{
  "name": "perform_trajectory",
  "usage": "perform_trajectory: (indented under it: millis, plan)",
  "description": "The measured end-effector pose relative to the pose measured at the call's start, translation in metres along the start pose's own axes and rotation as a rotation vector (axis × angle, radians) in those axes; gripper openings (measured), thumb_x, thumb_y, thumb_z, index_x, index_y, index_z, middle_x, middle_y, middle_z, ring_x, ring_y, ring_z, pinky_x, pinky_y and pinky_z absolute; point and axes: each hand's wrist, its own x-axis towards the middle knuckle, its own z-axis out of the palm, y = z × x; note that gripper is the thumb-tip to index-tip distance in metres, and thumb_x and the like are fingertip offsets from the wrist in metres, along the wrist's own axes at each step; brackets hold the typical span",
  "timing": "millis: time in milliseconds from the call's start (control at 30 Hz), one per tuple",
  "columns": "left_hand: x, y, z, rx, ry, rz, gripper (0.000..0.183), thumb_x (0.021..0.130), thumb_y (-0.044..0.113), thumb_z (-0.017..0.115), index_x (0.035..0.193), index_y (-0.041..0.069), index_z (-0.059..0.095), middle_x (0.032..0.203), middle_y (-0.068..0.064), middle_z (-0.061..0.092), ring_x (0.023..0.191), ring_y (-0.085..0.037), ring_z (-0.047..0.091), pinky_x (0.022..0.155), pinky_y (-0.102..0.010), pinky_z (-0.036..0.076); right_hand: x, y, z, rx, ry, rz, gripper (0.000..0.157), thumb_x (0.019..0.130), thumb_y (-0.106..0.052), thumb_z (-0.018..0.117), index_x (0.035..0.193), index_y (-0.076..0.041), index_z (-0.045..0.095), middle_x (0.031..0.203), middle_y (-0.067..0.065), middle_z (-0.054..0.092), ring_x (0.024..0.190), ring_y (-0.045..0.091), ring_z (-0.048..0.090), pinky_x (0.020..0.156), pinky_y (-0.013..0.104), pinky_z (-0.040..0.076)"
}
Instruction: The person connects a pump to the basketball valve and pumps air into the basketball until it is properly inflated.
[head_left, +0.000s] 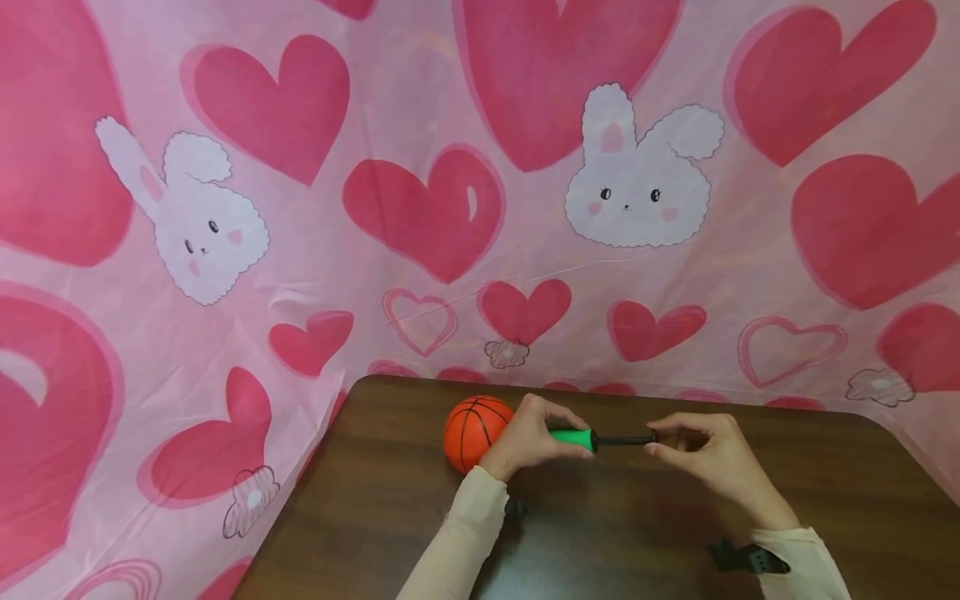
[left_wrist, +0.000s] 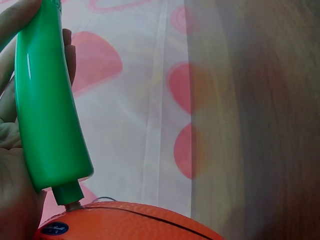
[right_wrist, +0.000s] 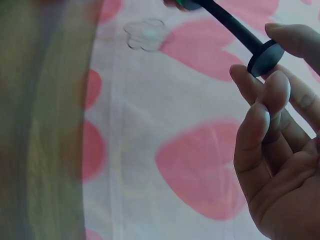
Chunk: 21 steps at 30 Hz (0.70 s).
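Observation:
A green hand pump (left_wrist: 52, 110) lies in my left hand (head_left: 528, 435), which grips its barrel. In the left wrist view the pump's nozzle end meets the orange toy basketball (left_wrist: 135, 220), with a short metallic piece showing at the joint. The ball also appears in the head view, just left of my left hand. From the pump's other end a black plunger rod (head_left: 625, 440) extends to the right. My right hand (head_left: 716, 454) pinches the round black knob (right_wrist: 266, 58) at the rod's end between thumb and fingers, the other fingers curled loosely below.
A dark brown wooden table (head_left: 600, 533) lies under both hands. Behind it and to the left hangs a pink sheet (head_left: 420, 108) printed with hearts and rabbits. Black straps (head_left: 750, 558) are at the wrists.

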Motion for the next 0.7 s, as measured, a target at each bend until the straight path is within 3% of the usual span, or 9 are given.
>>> perform_trajectory:
  millis: [267, 700]
  plan:
    - [0.000, 0.000, -0.003, -0.013, 0.029, -0.014, 0.029, 0.074, 0.015, 0.096, 0.100, 0.013, 0.085, 0.092, -0.001, 0.082, 0.072, -0.001, 0.060, 0.061, -0.019, 0.051, -0.005, -0.001, -0.026, 0.007, 0.041, 0.049, 0.020, 0.081, 0.001, 0.085, 0.099, -0.006, 0.079, 0.066, -0.010, 0.065, 0.055, 0.008, 0.054, 0.048, 0.026, 0.044]
    - [-0.001, 0.001, -0.003, -0.032, 0.035, -0.034, 0.028, 0.074, 0.015, 0.096, 0.100, 0.013, 0.085, 0.092, -0.002, 0.082, 0.070, -0.002, 0.059, 0.060, -0.019, 0.052, -0.005, -0.002, -0.027, 0.039, 0.066, 0.063, 0.021, 0.083, 0.002, 0.083, 0.103, 0.000, 0.079, 0.064, -0.013, 0.060, 0.053, 0.006, 0.050, 0.045, 0.028, 0.041]
